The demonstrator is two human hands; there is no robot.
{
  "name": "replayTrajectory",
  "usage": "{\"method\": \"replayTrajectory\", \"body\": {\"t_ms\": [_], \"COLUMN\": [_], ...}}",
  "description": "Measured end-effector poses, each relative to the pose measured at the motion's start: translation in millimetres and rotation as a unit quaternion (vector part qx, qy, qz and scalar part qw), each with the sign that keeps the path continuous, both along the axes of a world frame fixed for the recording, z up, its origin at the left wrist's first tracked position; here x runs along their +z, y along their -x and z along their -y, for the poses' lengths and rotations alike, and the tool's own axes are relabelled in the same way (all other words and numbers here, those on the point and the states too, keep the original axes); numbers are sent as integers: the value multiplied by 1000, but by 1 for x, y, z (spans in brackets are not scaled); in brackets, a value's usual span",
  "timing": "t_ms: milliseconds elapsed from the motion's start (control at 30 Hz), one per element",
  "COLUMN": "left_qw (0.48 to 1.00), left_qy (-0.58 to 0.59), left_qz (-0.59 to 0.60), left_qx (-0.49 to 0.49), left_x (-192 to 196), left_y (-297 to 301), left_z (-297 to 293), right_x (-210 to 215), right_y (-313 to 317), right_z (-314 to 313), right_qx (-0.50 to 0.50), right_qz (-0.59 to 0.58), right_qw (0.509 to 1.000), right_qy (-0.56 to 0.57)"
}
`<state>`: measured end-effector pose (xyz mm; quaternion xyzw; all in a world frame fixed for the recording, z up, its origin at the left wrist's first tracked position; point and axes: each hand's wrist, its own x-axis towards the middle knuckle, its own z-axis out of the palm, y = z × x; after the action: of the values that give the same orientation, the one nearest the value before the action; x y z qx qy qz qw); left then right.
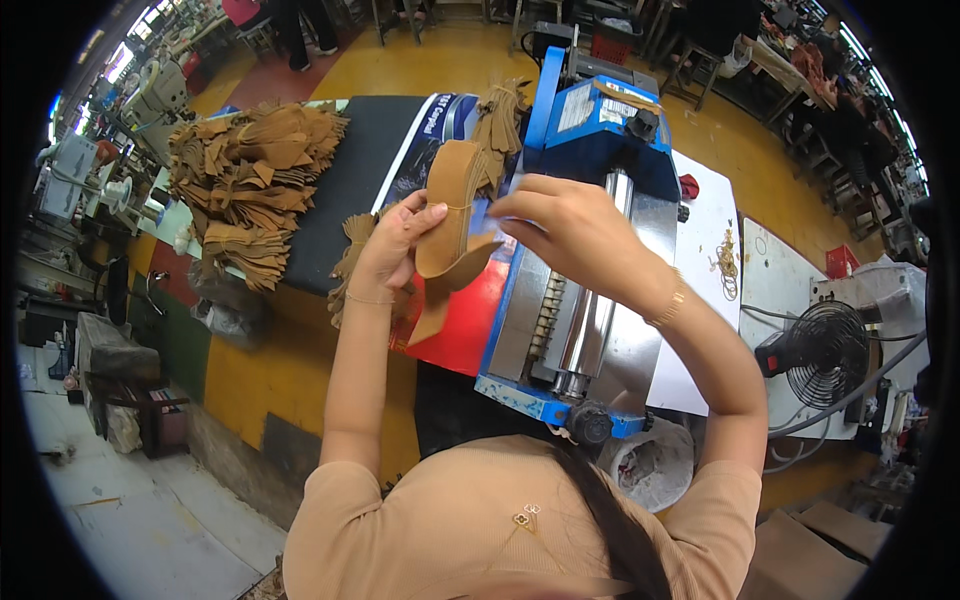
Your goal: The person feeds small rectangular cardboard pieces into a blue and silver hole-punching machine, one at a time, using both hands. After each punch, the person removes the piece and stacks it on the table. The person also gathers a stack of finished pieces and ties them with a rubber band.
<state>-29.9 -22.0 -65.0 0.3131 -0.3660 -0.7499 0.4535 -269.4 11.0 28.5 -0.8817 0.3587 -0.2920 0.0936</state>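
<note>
My left hand [398, 240] is closed on a bundle of tan leather strips [452, 175], thumb on its front face. A thin band crosses the bundle's middle; below it, a few strips curl and hang loose. Just right of the bundle is my right hand [570, 225], its fingers drawn together in a pinch and slightly blurred. Whatever lies between those fingertips cannot be made out. Behind the bundle, more brown strips [497, 125] lie on the table, and others [355, 240] are partly hidden by my left hand.
A blue machine [610, 125] with a shiny metal roller [595, 325] stands at my right. Large piles of tied leather strips [255, 165] cover the table's left end, beside a black mat [360, 150]. Rubber bands [727, 265] and a black fan [825, 350] are farther right.
</note>
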Motion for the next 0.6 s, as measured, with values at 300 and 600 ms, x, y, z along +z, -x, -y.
{"method": "replayTrajectory", "body": {"t_ms": [300,600], "left_qw": [993,995], "left_qy": [86,84], "left_qz": [-29,-24], "left_qx": [80,40], "left_x": [44,48], "left_y": [26,10], "left_z": [-24,-28], "right_x": [-12,0], "right_y": [-31,-24], "right_z": [21,26], "right_qx": [-29,160], "right_qz": [-72,408], "right_qw": [969,814], "right_qy": [234,-380]}}
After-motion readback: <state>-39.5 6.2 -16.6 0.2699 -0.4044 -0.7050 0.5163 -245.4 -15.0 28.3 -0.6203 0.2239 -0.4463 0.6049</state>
